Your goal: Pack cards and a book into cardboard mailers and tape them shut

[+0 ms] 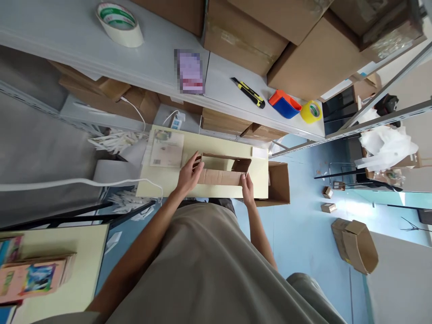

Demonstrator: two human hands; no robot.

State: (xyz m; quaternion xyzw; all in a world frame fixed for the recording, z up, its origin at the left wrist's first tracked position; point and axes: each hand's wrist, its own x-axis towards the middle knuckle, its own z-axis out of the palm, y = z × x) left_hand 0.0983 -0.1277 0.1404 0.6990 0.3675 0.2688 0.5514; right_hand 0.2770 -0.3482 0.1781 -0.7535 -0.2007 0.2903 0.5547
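Observation:
A long, narrow cardboard box (221, 177) lies across the pale yellow table (168, 183) in front of me, its long side facing me and its inside partly showing. At its left end my left hand (190, 173) grips the cardboard between thumb and fingers. My right hand (247, 189) holds the near right corner, thumb on the outer side. Left of the box lies a flat printed sheet or booklet (166, 148). A small white slip (259, 152) sits at the table's far right corner.
A grey shelf beyond holds a tape roll (121, 27), a utility knife (249, 92), an orange-and-blue tape dispenser (285, 104), yellow tape (310, 111) and large cartons (246, 36). An open carton (279, 183) stands right of the table. A white cable (84, 183) crosses at left.

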